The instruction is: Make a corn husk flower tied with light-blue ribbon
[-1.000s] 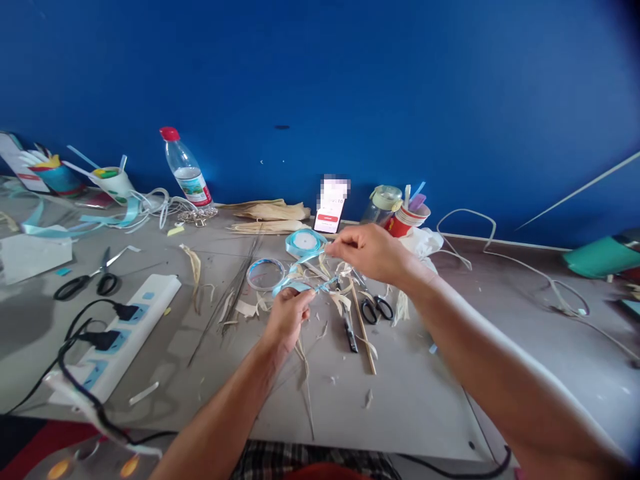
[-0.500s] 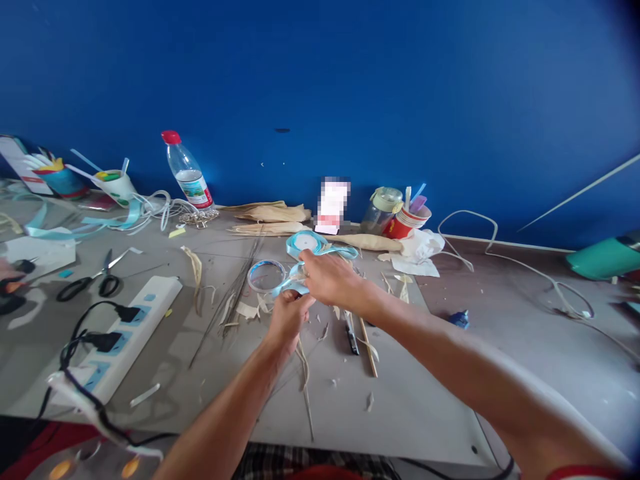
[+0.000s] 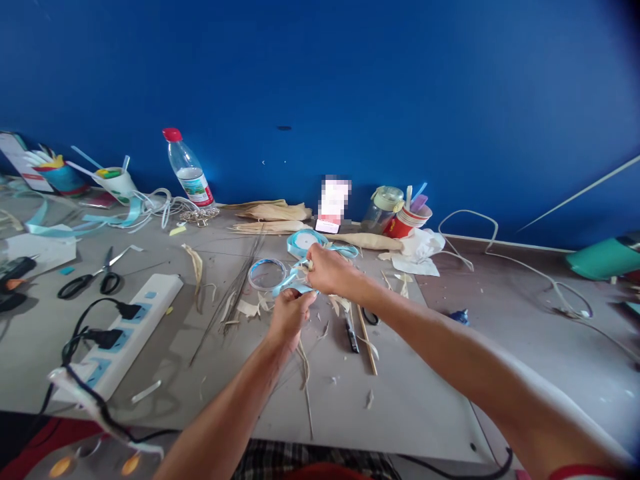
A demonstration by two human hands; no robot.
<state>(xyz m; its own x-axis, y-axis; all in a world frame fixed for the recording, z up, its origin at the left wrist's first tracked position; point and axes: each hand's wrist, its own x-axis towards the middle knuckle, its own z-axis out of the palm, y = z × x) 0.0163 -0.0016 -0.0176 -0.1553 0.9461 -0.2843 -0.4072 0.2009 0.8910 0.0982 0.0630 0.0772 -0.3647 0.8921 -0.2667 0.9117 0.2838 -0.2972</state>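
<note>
And here's the glossy light-blue ribbon strip (image 3: 295, 287), right between the two hands above the grey tabletop (image 3: 420, 400), just beside the clear, blue-edged tape ring (image 3: 251, 275). Light stuff, this, I'd judge: soft, limp, probably slippery along its shiny face, hard to break but easily creased. Best hold? Flat between thumb and forefinger, close to the working end, where it has least room to twist.

Now the fingers! The left hand (image 3: 291, 313) has thumb against forefinger, no gap showing, pinching the ribbon from the near side. Over the top comes the right hand (image 3: 330, 270), fingers curled inward right at the strip; its tips are hidden from up here, so I can't tell whether they're pinching or merely touching. Just beyond the knuckles sits the round light-blue ribbon roll with its white centre (image 3: 306, 241).
</note>
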